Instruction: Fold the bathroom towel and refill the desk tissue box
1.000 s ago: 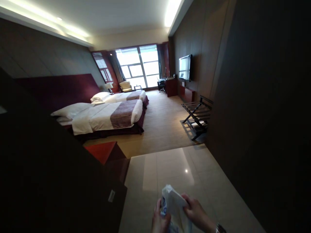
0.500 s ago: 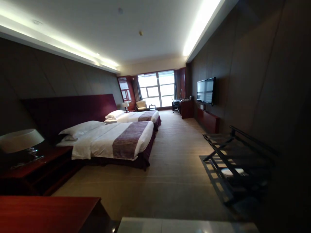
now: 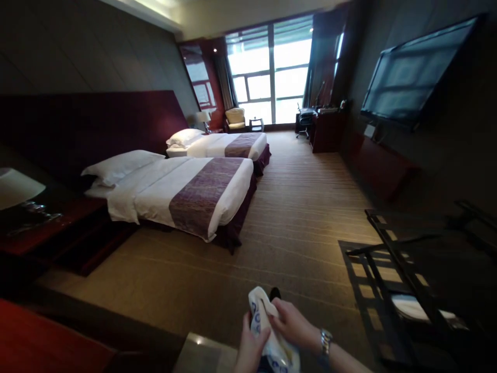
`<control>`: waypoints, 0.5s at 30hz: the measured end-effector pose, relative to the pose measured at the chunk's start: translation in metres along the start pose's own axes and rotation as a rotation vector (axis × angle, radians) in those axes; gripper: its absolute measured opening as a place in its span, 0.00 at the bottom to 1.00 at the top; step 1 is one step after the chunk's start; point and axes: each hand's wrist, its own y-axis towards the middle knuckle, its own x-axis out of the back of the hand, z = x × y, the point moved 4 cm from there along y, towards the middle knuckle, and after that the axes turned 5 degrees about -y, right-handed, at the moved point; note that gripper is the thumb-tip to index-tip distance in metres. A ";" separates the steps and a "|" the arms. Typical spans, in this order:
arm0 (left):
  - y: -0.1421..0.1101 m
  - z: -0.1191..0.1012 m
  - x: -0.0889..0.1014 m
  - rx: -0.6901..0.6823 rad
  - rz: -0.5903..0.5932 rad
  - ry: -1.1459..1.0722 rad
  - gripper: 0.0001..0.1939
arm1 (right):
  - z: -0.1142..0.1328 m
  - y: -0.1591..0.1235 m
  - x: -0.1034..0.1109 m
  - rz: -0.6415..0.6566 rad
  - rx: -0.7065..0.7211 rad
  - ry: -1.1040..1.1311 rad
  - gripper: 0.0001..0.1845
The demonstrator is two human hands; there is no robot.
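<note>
Low in the head view, both of my hands grip a white plastic bag with blue print. My left hand clasps it from below and the left. My right hand, with a metal watch on the wrist, pinches its upper edge. The bag hangs over carpeted floor. Its lower part is cut off by the frame edge.
Two made beds with purple runners stand at the left, a red nightstand with a lamp beside them. A dark luggage rack is at the right, a wall TV above, a desk and window at the far end.
The view advanced from the tiled entry into the carpeted room. My hands and the bag left view half a second ago and are back in view.
</note>
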 end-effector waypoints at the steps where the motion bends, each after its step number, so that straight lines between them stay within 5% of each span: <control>1: 0.034 -0.014 -0.015 -0.010 0.030 -0.025 0.47 | -0.013 0.033 0.017 0.014 0.018 0.035 0.07; 9: 0.266 -0.172 -0.180 0.055 0.374 -0.050 0.47 | -0.085 0.240 0.213 -0.095 -0.019 0.244 0.15; 15: 0.452 -0.224 -0.314 -0.011 0.485 0.039 0.43 | -0.167 0.379 0.351 -0.152 -0.112 0.261 0.18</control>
